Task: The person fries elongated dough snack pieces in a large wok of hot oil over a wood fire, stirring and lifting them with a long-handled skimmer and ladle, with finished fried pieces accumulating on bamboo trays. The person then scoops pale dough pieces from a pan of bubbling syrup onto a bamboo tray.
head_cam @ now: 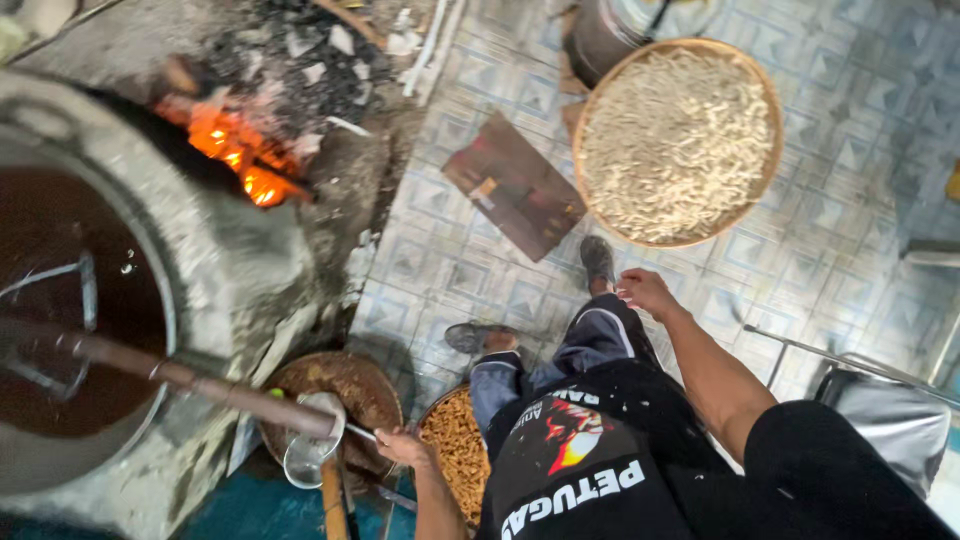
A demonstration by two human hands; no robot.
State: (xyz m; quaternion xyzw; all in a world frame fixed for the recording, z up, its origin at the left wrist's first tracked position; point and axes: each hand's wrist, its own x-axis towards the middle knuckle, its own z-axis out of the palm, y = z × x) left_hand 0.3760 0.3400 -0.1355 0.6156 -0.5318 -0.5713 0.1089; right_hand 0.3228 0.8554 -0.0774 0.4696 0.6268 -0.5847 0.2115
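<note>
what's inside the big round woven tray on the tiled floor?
The woven tray is heaped with pale, short raw strips, nearly rim to rim. Its base is covered by them. Behind its top edge a dark metal pot is partly hidden.

The big wok point(60, 300) of dark oil is cut off by the left edge, and the long handle point(200, 385) lying over it runs out of frame there too. The metal pot point(620, 30) behind the woven tray point(600, 95) is clipped by the top edge. The left hand point(400, 447) closes around something too small to tell, and the basket of fried pieces point(455, 445) is half hidden by the person's knee.
</note>
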